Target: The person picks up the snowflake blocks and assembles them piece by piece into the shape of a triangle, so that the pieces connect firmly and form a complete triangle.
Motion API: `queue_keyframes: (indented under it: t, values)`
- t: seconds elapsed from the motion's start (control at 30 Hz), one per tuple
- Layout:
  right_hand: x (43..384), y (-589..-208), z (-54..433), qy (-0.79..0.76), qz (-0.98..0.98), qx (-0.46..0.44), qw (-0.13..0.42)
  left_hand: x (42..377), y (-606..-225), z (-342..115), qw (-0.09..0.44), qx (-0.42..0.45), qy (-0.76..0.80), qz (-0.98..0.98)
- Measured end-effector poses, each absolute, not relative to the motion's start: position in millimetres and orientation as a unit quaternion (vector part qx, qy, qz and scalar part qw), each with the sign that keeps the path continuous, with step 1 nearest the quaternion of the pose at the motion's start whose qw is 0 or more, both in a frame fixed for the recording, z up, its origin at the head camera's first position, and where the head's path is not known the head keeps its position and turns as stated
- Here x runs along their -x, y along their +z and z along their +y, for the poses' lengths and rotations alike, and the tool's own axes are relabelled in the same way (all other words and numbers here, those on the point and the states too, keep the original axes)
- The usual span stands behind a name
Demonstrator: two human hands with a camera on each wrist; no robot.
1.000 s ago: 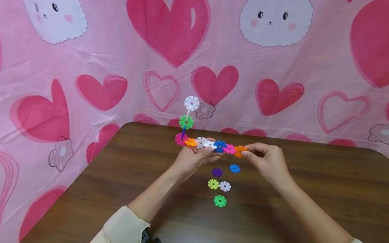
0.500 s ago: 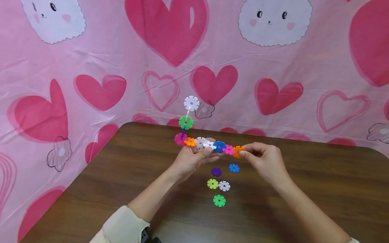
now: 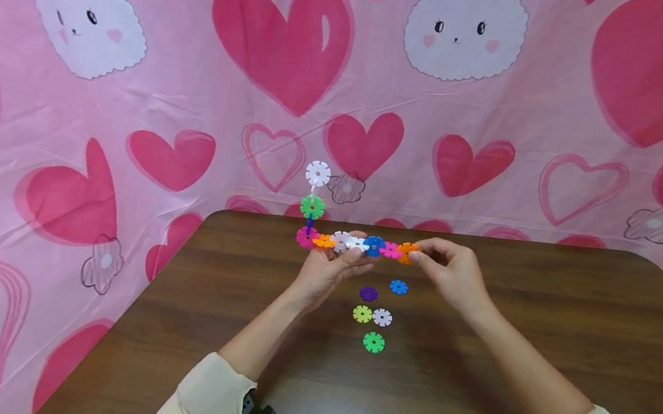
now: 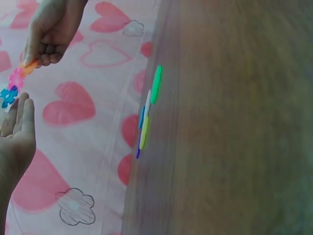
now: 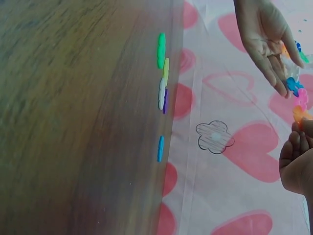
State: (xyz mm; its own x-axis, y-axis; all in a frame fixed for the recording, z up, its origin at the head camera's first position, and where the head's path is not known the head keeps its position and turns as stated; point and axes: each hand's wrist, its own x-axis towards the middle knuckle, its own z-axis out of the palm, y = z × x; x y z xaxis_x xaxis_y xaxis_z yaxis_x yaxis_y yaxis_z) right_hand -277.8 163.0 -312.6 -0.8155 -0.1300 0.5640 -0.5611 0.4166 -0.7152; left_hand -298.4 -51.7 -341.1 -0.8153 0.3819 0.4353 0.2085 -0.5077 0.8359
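My left hand (image 3: 323, 278) holds a row of interlocking notched plastic discs above the table, its thumb on a white disc (image 3: 356, 244) near the middle. Fingers of that hand extend below the row in the right wrist view. At the row's right end, my right hand (image 3: 455, 276) pinches an orange disc (image 3: 407, 252) between thumb and fingers. Beside the orange one come a pink disc (image 3: 390, 249) and a blue disc (image 3: 373, 246). From the magenta disc (image 3: 306, 237) at the left end, a green disc (image 3: 311, 207) and a white disc (image 3: 317, 173) stand up in a column.
Loose discs lie on the brown wooden table (image 3: 163, 366) below the hands: blue (image 3: 399, 287), purple (image 3: 368, 294), yellow (image 3: 362, 314), white (image 3: 382, 317) and green (image 3: 373, 342). A pink heart-patterned cloth (image 3: 371, 87) hangs behind the table.
The upright column at the row's left end has tipped slightly left. The orange end has risen a little with my right hand. Both hands keep their grip.
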Motion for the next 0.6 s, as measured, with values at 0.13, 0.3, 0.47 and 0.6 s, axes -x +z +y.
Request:
queue_keyframes:
  t: [0.13, 0.3, 0.47, 0.6]
  values:
    - [277, -313, 161, 0.516, -0.797, -0.206, 0.235, 299, -341, -51, 0.063, -0.307, 0.816, 0.485]
    - [276, -312, 161, 0.540, -0.783, -0.194, 0.239, 300, -342, -57, 0.061, -0.284, 0.817, 0.499]
    - [275, -310, 163, 0.562, -0.765, -0.177, 0.260, 299, -342, -57, 0.073, -0.263, 0.806, 0.525]
    - [278, -313, 157, 0.581, -0.748, -0.190, 0.259, 297, -339, -41, 0.081, -0.265, 0.799, 0.534]
